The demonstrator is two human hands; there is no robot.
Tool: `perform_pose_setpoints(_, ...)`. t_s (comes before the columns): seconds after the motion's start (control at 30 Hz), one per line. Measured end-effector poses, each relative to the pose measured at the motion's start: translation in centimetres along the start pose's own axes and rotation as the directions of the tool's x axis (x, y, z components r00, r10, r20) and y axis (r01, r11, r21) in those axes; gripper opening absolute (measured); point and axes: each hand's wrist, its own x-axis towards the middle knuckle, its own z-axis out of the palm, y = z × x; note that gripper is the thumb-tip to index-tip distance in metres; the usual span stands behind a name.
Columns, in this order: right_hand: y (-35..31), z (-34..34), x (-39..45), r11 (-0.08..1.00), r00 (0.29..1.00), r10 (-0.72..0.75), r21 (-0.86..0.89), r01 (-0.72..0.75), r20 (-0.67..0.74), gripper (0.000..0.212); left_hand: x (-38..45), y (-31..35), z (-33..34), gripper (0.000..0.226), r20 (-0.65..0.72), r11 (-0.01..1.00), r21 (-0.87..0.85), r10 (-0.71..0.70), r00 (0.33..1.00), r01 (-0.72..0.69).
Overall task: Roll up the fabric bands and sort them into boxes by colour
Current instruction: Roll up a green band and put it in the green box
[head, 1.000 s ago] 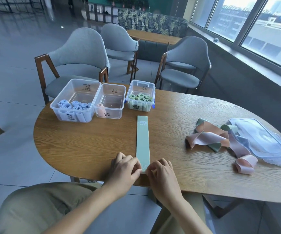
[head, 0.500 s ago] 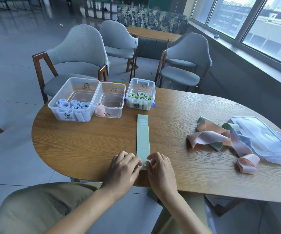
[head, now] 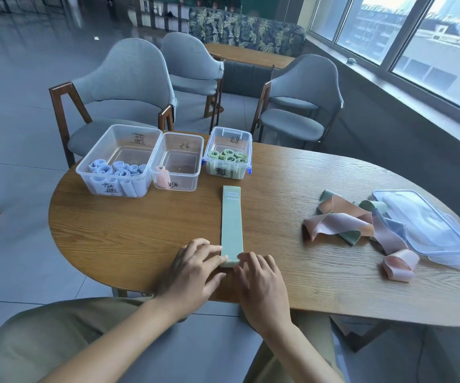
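Head view showed a person seated at a rounded wooden desk [head: 129, 233] with a green band [head: 232, 225] laid flat and straight, its far end pointing toward the boxes and its near end just begun into a small roll at the desk's front edge. The left hand [head: 195, 268] and the right hand [head: 259, 277] sat on either side of that near end, fingers curled over the starting roll and pressing it from both sides; most of the band's length lay unrolled. Along the far side stood three clear boxes: the blue box [head: 118, 161] at the left held a good number of rolled blue bands, the middle box [head: 179, 161] held one pink roll [head: 162, 175] against its near left corner, and the green box [head: 228, 153] at the right held several green rolls. Well apart to the right lay a loose pile of bands [head: 356, 225], mostly pink with some green and a bluish one among them, partly resting against a clear lid [head: 427, 222]; one pink band [head: 400, 264] curled by itself nearer the front. Judged from this, the blue sorting looked largely done, the green was well along, and the pink had barely started. Left to do were finishing this roll, dropping it in the green box, and working through the pile.
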Motion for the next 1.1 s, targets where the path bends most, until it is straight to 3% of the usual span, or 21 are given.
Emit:
perform_pose_setpoints(0.1,0.9,0.4,-0.5,0.998,0.994,0.029,0.045,-0.034,0.107,0.005,0.4,-0.5,0.0,0.035,0.034,1.000,-0.019,0.000,0.999,0.000)
perform_pose_setpoints(0.17,1.2,0.9,-0.6,0.995,0.986,0.052,0.072,-0.063,0.156,0.020,0.6,-0.9,-0.2,0.040,0.078,1.000,-0.007,0.005,0.997,-0.004)
perform_pose_setpoints(0.43,1.1,1.5,0.5,0.999,0.982,0.049,-0.008,-0.049,0.181,0.027,1.2,-2.7,-1.2,0.080,0.240,0.997,0.028,-0.076,0.968,0.071)
perform_pose_setpoints(0.53,1.3,1.9,0.7,0.999,0.984,0.041,-0.031,-0.036,0.173,0.033,1.5,-3.6,-1.3,0.089,0.238,0.993,0.044,-0.120,0.964,0.112)
perform_pose_setpoints(1.1,2.2,2.8,2.9,0.999,0.982,0.028,0.016,-0.032,0.187,0.032,1.6,-4.0,-0.3,0.085,0.096,0.989,0.004,-0.148,0.984,0.148)
